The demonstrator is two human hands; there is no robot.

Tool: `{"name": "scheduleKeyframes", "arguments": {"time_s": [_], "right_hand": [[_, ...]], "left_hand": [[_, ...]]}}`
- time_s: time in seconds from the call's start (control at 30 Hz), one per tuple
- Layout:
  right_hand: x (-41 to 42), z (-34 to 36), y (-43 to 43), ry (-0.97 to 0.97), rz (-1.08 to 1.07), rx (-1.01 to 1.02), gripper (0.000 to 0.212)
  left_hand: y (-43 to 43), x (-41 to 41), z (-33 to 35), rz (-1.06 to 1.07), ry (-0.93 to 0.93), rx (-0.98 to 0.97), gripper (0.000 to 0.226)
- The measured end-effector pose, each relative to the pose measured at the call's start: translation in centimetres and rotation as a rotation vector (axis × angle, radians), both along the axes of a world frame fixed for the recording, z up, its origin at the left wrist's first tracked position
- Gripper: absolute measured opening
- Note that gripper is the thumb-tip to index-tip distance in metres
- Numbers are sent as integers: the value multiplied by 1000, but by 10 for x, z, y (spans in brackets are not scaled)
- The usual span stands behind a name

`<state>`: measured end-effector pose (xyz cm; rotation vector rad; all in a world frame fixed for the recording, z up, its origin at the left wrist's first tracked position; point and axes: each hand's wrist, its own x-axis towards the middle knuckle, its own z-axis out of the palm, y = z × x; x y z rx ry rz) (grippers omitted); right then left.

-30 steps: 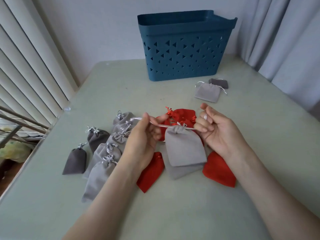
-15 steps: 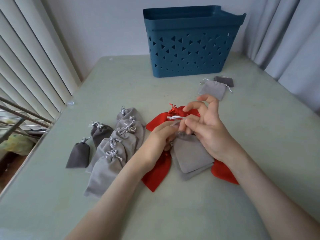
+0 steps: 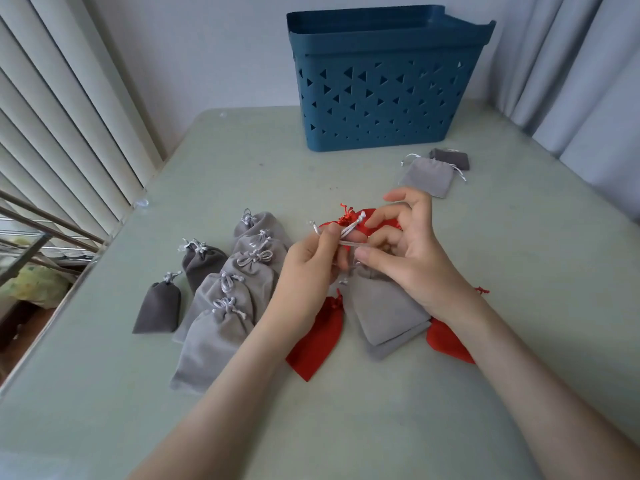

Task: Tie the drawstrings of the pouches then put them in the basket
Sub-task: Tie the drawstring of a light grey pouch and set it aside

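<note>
A light grey pouch lies mid-table on another grey pouch and several red pouches. Its pale drawstring is looped above its gathered neck. My left hand pinches one cord end, and my right hand pinches the cord from the other side, fingers curled over the neck. The blue basket with triangle holes stands upright at the table's far edge.
Several tied grey pouches lie in a row at the left, two dark grey ones beside them. An untied light grey pouch and a dark one lie near the basket. Blinds stand left, curtains right.
The hands came together from a wide pull on the cord. They now work the cord into a loop over the pouch's neck. The view has shifted closer.
</note>
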<state>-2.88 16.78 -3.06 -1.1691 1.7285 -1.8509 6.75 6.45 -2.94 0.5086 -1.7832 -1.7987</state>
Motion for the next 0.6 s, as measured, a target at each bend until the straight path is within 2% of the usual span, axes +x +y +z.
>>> {"name": "scheduleKeyframes", "arguments": {"time_s": [0.1, 0.2, 0.27, 0.37, 0.43, 0.53, 0.6], "right_hand": [[-3, -5, -2, 46, -12, 159, 45], [-2, -4, -2, 69, 57, 273, 7], [-3, -1, 1, 7, 52, 245, 15], [-6, 4, 5, -215, 107, 134, 22], [-7, 7, 6, -354, 159, 72, 22], [-5, 9, 6, -394, 204, 51, 20], [-3, 10, 6, -401, 224, 62, 17]], "left_hand": [[-5, 1, 1, -58, 93, 140, 34], [-13, 4, 1, -171, 137, 176, 27], [-15, 7, 3, -217, 124, 129, 17], [-15, 9, 7, -166, 123, 136, 8], [-14, 10, 4, -61, 99, -44, 9], [-13, 8, -10, 171, -46, -613, 6], [-11, 7, -13, 294, -66, -841, 5]]}}
